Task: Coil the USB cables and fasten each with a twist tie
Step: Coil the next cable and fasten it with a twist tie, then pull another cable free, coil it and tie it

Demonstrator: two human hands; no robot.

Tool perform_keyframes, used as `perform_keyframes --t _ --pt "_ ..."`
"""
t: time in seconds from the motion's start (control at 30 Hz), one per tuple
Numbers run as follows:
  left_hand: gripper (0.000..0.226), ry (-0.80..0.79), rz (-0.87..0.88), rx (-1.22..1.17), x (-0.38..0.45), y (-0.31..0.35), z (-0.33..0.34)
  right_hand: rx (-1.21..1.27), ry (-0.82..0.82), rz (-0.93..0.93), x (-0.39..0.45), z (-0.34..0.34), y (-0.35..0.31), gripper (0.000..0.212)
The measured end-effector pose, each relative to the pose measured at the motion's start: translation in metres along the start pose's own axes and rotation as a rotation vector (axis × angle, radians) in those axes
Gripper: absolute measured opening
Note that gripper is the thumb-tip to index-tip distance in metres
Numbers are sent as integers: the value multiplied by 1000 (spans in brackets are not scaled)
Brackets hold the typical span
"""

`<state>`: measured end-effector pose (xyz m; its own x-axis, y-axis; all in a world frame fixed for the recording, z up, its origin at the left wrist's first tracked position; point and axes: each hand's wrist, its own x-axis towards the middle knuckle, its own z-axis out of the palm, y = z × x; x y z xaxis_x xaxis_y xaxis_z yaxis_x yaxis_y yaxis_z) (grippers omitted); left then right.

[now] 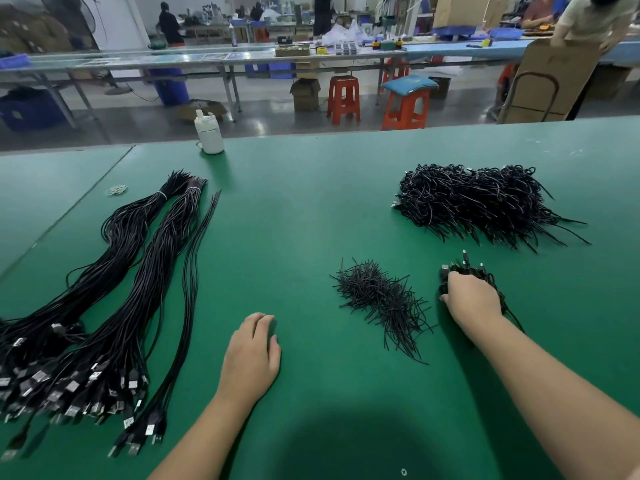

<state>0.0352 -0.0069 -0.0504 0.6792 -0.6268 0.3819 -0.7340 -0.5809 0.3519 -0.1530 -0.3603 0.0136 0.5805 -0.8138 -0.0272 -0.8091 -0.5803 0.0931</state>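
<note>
Long black USB cables (114, 289) lie in straight bundles on the left of the green table (298, 209), plugs toward me. A loose heap of black twist ties (381, 299) sits right of centre. Behind it, at the far right, is a big pile of coiled cables (485, 202). My right hand (471, 299) is closed over a small bunch of coiled cables (467, 268) on the table. My left hand (251, 358) rests palm down on the bare mat, fingers slightly curled, holding nothing.
A white bottle (209, 133) stands at the table's far edge. A few rubber bands (116, 190) lie at the far left. Beyond the table are orange stools (343, 98), long workbenches, cardboard boxes and several people working.
</note>
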Motion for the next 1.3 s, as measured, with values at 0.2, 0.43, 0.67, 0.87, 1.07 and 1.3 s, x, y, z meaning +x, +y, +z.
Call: perform_keyframes --t 0.2,0.43,0.67,0.87,1.07,1.3 --pt "30 68 10 40 0 -3 3 49 140 -131 -11 -16 -26 26" --pt "19 63 -121 110 0 -4 4 474 17 -451 -74 -3 -119 20" --pt "27 -23 -305 175 11 -10 -5 452 143 -476 -113 50 -141 21" --pt "40 -163 -638 443 42 -57 -44 458 184 -457 -113 54 -141 18" --pt "38 -563 -756 474 64 -91 -61 475 163 -460 -111 55 -141 21" --pt "19 -500 -601 417 87 -75 -49 483 145 -485 -107 59 -140 21"
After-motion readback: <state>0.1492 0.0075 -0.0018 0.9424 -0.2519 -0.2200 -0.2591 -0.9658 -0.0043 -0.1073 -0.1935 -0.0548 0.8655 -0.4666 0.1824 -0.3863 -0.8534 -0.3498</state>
